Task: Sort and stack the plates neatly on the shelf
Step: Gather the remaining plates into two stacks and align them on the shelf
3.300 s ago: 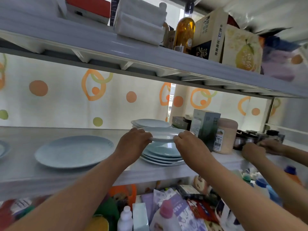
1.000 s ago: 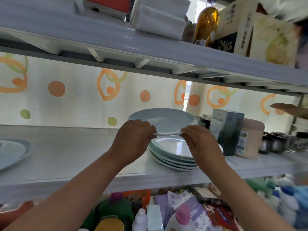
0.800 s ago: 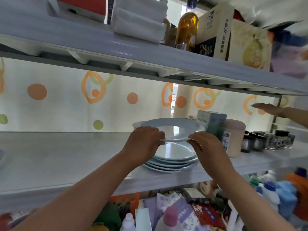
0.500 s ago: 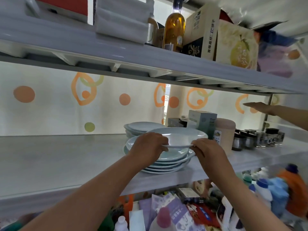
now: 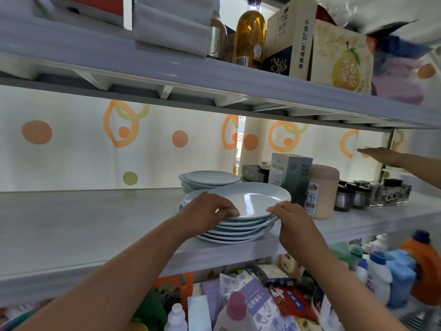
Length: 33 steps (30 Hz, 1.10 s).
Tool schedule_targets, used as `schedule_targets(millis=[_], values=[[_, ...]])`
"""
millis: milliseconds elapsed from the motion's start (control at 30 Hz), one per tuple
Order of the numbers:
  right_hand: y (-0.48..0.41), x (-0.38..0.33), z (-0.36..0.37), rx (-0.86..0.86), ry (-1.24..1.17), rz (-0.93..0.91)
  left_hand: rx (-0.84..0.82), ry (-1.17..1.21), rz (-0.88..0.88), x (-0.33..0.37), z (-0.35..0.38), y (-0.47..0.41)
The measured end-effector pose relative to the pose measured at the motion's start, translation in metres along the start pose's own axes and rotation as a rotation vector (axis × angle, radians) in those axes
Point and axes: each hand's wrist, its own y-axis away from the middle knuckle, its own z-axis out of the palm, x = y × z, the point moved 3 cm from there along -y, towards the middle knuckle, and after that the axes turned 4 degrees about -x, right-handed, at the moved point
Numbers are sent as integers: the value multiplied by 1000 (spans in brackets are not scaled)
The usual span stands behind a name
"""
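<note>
A pale blue plate point(image 5: 250, 199) lies on top of a stack of several like plates point(image 5: 238, 231) near the front edge of the middle shelf point(image 5: 83, 220). My left hand point(image 5: 210, 207) pinches the top plate's near-left rim. My right hand point(image 5: 290, 217) holds its near-right rim with curled fingers. Behind the stack stands a smaller pile of pale blue plates point(image 5: 210, 179).
Right of the plates stand a grey-green box point(image 5: 290, 175), a pink canister point(image 5: 322, 193) and several small jars point(image 5: 372, 193). Another person's hand point(image 5: 381, 156) reaches in at the far right. Bottles and boxes fill the upper shelf point(image 5: 238, 75); cleaning bottles crowd the space below.
Both hands have lowered the large plate from above the stack down onto it. The view has swung right, so the plate at the far left is out of sight.
</note>
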Motion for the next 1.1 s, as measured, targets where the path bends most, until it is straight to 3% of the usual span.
schedule_targets(millis=[67, 200, 333, 600, 900, 1100], values=[[2, -2, 0, -43, 2, 43, 13, -1, 3, -2, -2, 1], [1, -14, -7, 60, 34, 30, 71, -30, -25, -9, -5, 7], [-8, -41, -8, 248, 36, -78, 138, -29, -72, -14, -16, 19], [-25, -142, 20, 315, -187, -296, 386, -76, -183, -51, -72, 86], [-29, -289, 80, 113, -462, -451, 499, -220, -443, -114, -144, 209], [-24, -381, 110, -174, -729, -477, 563, -291, -678, -153, -181, 297]])
